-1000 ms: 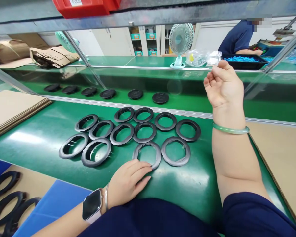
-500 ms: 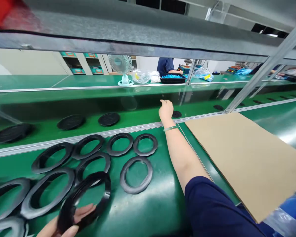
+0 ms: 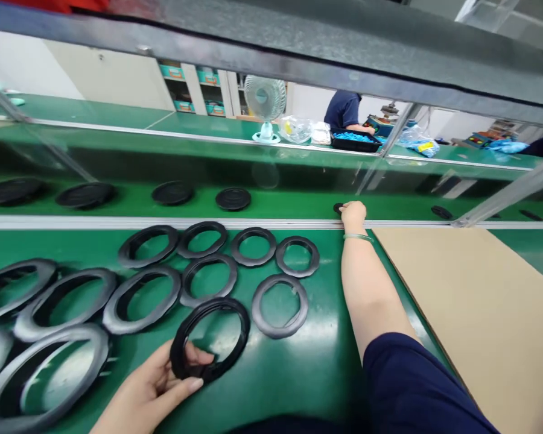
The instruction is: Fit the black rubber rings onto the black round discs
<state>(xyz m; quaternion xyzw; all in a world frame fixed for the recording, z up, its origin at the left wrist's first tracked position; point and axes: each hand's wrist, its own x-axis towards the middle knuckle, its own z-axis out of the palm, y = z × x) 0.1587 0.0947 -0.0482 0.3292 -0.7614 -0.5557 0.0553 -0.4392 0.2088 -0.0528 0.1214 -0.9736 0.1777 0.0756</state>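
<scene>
My left hand (image 3: 160, 383) holds a thick black ring (image 3: 243, 331) by its lower left edge, thumb in front and fingers through the opening. The ring is tilted above the green table (image 3: 326, 374). My right arm stretches forward over the metal rail, with a pale green bangle (image 3: 358, 237) at the wrist. At the green strip beyond the rail, my right hand (image 3: 355, 213) has its fingers closed at a small black disc (image 3: 337, 208), partly hidden by the hand. Several similar rings, such as a flat grey-black ring (image 3: 259, 324), lie on the table left of my right arm.
More black discs, including one round disc (image 3: 233, 199), lie along the green strip (image 3: 289, 205). A brown board (image 3: 475, 289) lies at right. Metal posts and a beam (image 3: 271, 66) frame the reach. Beyond stand a fan (image 3: 265, 99), a black tray (image 3: 355, 143) and a co-worker (image 3: 342, 108).
My right hand has come down from above the strip to the small disc, and its fingers have closed there. The left hand has raised the black ring. The view has swung left.
</scene>
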